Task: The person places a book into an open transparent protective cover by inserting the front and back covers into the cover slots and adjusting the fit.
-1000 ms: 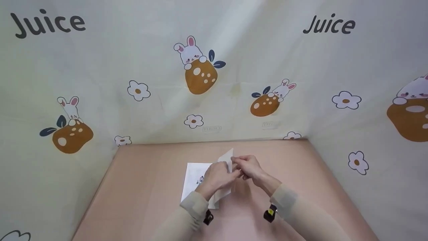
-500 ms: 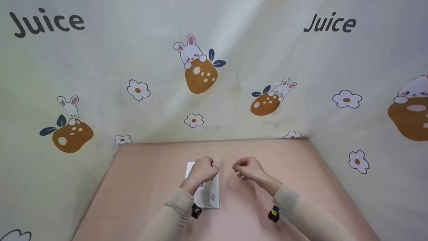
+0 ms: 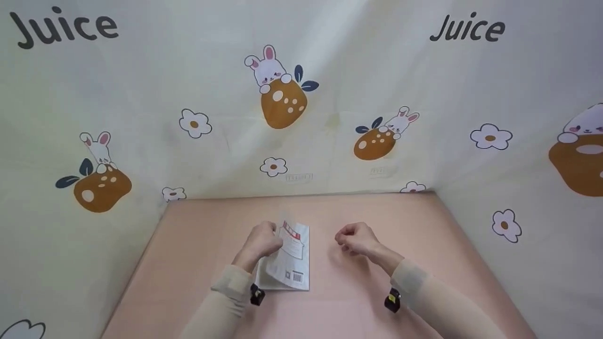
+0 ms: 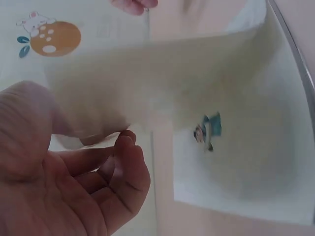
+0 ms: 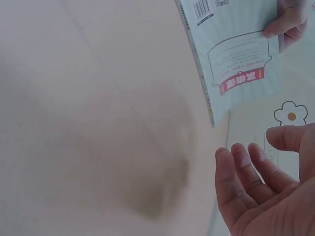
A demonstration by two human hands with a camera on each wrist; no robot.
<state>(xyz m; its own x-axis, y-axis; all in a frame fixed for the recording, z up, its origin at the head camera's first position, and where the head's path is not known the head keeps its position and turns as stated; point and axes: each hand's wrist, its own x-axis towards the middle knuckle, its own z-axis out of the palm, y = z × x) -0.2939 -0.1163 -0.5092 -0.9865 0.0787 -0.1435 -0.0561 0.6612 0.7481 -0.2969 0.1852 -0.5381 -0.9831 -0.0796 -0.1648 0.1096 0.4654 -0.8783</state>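
Observation:
A thin paperback book [image 3: 292, 263] lies on the table, its barcoded back cover [image 5: 241, 59] lifted and curving over towards the left. My left hand [image 3: 259, 242] pinches the free edge of that cover, thumb on the printed side in the right wrist view. Under the lifted cover, the left wrist view shows a whitish page [image 4: 246, 172] with a small figure in blue. To the right of the book hovers my right hand [image 3: 360, 240], fingers loosely bent and thumb apart from them. It holds nothing and does not touch the book.
The book rests on a pink-covered tabletop [image 3: 198, 263]. A pale cloth wall [image 3: 226, 141] printed with rabbits, orange fruit and flowers encloses the back and sides. Each wrist wears a small black camera [image 3: 392, 301].
The cover stood upright between both hands a second ago. My left hand has carried it leftward over the page. My right hand has let go and drifted slightly right.

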